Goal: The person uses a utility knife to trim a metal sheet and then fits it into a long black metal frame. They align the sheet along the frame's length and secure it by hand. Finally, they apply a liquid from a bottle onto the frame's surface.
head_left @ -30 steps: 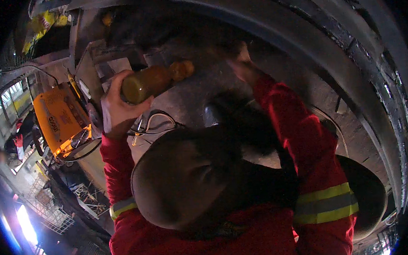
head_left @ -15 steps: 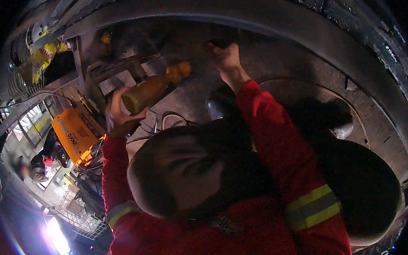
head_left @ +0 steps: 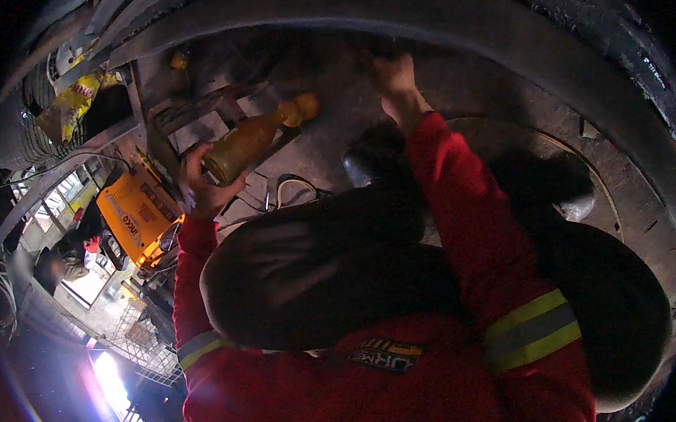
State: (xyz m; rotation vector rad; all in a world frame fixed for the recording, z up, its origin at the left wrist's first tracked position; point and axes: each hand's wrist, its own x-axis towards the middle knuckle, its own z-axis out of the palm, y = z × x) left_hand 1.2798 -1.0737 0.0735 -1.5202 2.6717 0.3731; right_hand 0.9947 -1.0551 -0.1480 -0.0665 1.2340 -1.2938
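My left hand (head_left: 202,184) is wrapped round the wide base of an amber-brown, bottle-shaped object (head_left: 247,144). The object lies tilted, its narrow neck and rounded, knobbly end (head_left: 298,110) pointing away to the right. Further right and higher up, my right hand (head_left: 396,80) reaches into the shadow beneath a dark curved beam. Its fingers are dim, so whether they hold anything cannot be made out. Both arms wear red sleeves with reflective bands, and my dark-trousered knees lie between them.
A dark curved metal beam (head_left: 302,6) arches over the far side. An orange boxed machine (head_left: 135,216) stands at the left, near thin cables (head_left: 294,184). Yellow packaging (head_left: 76,103) lies at the upper left. Another person (head_left: 67,266) is at the far left. A thin hose (head_left: 582,157) curves at the right.
My right hand has moved slightly right and farther away, deeper into shadow. My left hand still grips the bottle-shaped object, which has barely shifted. The view has tilted a little.
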